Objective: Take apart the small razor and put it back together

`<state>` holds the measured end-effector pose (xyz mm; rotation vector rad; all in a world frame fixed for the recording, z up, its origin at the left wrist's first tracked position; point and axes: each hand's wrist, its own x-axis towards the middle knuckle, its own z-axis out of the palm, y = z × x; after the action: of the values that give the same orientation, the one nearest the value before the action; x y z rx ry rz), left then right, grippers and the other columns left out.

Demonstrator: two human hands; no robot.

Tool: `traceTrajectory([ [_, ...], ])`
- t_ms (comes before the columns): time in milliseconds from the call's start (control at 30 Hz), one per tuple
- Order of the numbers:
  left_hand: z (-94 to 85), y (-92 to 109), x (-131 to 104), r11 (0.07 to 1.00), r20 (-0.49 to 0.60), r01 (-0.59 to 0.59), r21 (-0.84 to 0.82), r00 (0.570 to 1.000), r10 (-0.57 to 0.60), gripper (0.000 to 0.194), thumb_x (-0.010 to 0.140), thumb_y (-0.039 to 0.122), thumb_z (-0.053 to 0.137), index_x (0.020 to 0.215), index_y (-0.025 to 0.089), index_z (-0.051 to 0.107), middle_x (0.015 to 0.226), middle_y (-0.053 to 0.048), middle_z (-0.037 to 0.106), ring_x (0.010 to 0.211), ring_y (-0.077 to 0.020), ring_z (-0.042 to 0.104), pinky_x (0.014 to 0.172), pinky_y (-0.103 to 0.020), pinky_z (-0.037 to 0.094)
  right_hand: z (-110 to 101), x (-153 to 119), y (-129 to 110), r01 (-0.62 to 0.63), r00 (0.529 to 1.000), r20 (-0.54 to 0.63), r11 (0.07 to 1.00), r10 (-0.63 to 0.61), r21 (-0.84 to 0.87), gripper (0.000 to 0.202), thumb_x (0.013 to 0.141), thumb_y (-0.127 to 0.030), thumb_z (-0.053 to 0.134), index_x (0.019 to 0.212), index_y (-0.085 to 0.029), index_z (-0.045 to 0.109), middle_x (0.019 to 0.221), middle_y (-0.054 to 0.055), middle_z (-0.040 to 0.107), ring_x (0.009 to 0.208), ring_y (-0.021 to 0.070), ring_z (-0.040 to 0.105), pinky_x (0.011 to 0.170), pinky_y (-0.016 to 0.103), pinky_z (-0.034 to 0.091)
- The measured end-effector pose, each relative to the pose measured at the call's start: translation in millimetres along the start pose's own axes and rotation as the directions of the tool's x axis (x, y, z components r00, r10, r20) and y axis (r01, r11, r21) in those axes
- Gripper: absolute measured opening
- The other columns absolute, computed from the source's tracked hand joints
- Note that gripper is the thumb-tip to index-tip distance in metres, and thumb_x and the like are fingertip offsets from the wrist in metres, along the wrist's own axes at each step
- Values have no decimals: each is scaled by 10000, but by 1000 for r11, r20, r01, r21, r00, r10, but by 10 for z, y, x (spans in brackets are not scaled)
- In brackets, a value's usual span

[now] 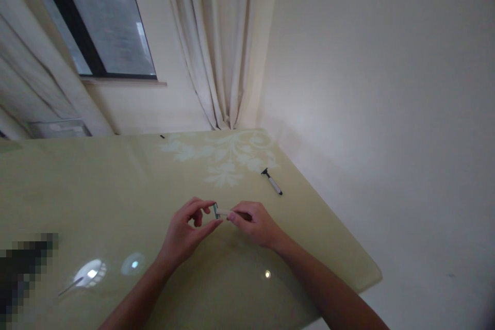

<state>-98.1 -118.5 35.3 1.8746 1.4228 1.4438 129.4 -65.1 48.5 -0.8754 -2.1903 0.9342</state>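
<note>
Between the thumb and fingertips of my left hand is a small dark and teal piece, held upright by its two ends. My right hand is closed round a pale stick-like tool, whose tip touches or nearly touches the middle of the piece. Its far end is hidden in my palm. Both hands are above the table, facing each other. Beyond my right hand, a razor with a black head and grey handle lies on the table.
The glossy pale green table has a white floral pattern and light reflections. A small black item lies near its back edge. At the left front is a thin stick. Curtains, a window and a wall stand behind.
</note>
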Motion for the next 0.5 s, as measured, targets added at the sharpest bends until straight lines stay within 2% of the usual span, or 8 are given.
traceTrajectory([
  [67, 6, 1, 1, 1000, 3, -2, -6, 1000, 2, 310, 806, 357, 816, 1085, 240, 753, 828, 16, 637, 563, -81, 497, 574, -224, 482, -3, -3, -9, -19, 999, -34, 1000, 19, -9, 365, 1002, -421, 576, 814, -159, 746, 694, 5, 578, 650, 125, 497, 614, 255, 334],
  [200, 17, -22, -7, 1000, 5, -16, -5, 1000, 16, 307, 811, 352, 815, 1092, 243, 751, 832, 16, 634, 568, -81, 496, 578, -224, 481, 1, -8, -5, -2, 1000, 14, 1000, 2, 25, 343, 997, -427, 587, 876, -163, 770, 709, 4, 593, 647, 120, 503, 607, 248, 338],
  [300, 20, -44, -17, 1000, 17, -16, -1, 1000, 16, 319, 812, 351, 817, 1104, 244, 745, 846, 15, 638, 571, -78, 499, 582, -223, 482, 3, -7, 5, -27, 999, -23, 1000, 26, -12, 360, 995, -417, 589, 826, -154, 767, 689, 4, 586, 640, 120, 497, 604, 251, 326],
  [433, 27, -43, -22, 1000, 25, -18, 3, 1000, 18, 303, 817, 356, 813, 1091, 243, 748, 835, 17, 634, 572, -79, 497, 573, -217, 471, 3, -5, -2, 11, 999, 36, 1000, -12, 20, 358, 1003, -438, 579, 884, -167, 779, 706, 3, 597, 658, 121, 511, 620, 245, 339],
  [500, 31, -32, -22, 1000, 23, -20, 1, 1000, 20, 301, 814, 360, 814, 1085, 243, 752, 827, 18, 633, 567, -79, 491, 573, -218, 471, 1, -4, -6, 0, 1000, 17, 1000, 0, -4, 373, 1004, -443, 575, 853, -165, 773, 689, 0, 579, 650, 121, 502, 617, 246, 335],
])
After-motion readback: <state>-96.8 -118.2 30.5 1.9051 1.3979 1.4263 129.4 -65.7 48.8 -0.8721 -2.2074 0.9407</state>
